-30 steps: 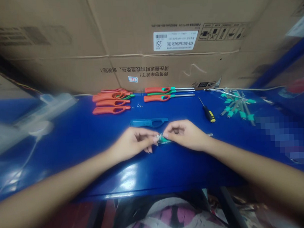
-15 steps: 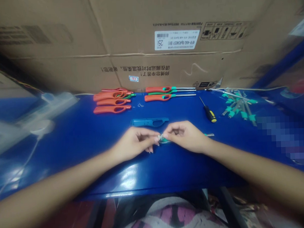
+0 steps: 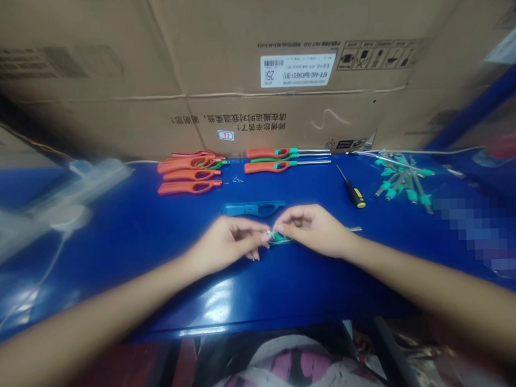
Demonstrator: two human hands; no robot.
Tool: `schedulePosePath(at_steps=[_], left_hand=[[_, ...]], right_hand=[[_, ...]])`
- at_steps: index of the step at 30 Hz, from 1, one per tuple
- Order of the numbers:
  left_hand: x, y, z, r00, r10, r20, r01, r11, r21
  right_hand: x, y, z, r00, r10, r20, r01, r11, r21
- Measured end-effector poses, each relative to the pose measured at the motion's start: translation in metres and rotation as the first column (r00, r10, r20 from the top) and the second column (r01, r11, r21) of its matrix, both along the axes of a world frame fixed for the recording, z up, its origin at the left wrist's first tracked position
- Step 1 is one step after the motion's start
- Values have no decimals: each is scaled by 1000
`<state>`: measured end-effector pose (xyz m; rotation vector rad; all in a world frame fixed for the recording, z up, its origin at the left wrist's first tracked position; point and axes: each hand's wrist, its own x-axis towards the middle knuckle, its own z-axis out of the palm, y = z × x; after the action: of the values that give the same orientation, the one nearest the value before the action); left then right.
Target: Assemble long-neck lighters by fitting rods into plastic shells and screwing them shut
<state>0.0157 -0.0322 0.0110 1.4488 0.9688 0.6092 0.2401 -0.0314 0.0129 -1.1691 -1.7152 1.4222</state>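
Observation:
In front of me my left hand (image 3: 230,242) and my right hand (image 3: 316,231) meet, thumbs and fingertips pinched together. Between them shows a lighter nozzle assembly: its green part (image 3: 279,237) with thin wire is at the fingertips, and its metal tube tip (image 3: 356,229) sticks out beyond my right hand. My left fingertips pinch a small pale end piece (image 3: 269,233) of it, too small to make out. Most of the tube is hidden under my right hand. Just beyond my fingers lies a blue lighter handle (image 3: 241,209), touched by neither hand.
Orange lighter handles (image 3: 184,187) lie at the back left beside tiny metal pins (image 3: 238,180). Lighters with metal tubes (image 3: 268,167) lie at the back centre. On the right are a screwdriver (image 3: 354,194) and a pile of green-ended tubes (image 3: 405,182). A power strip (image 3: 100,173) sits far left.
The hands stay in almost the same place, still pinched on the nozzle assembly. The whole view has shifted very slightly; nothing on the table has moved.

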Motion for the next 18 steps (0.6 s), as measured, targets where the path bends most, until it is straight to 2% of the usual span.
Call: schedulePosePath(at_steps=[8,11,13,15,17,18], left_hand=[[-5,1,5,1000,-30,-6,30,999,24],[-11,3,14,996,-54,-77,67,982,175],[-15,5,19,977,-52,-208,124,929,348],[-19,7,21,943,-60,-328,221,851,477],[-21,8,21,916,-82,-393,296,798,524],[-22,8,21,908,-90,-408,315,789,527]], right_hand=[[1,0,1,1000,0,2,0,999,40],[2,0,2,1000,4,27,-5,999,48],[2,0,2,999,5,43,-7,999,48],[2,0,2,998,8,58,-11,999,45],[3,0,2,998,14,67,-17,999,42],[3,0,2,997,16,71,-19,999,41]])
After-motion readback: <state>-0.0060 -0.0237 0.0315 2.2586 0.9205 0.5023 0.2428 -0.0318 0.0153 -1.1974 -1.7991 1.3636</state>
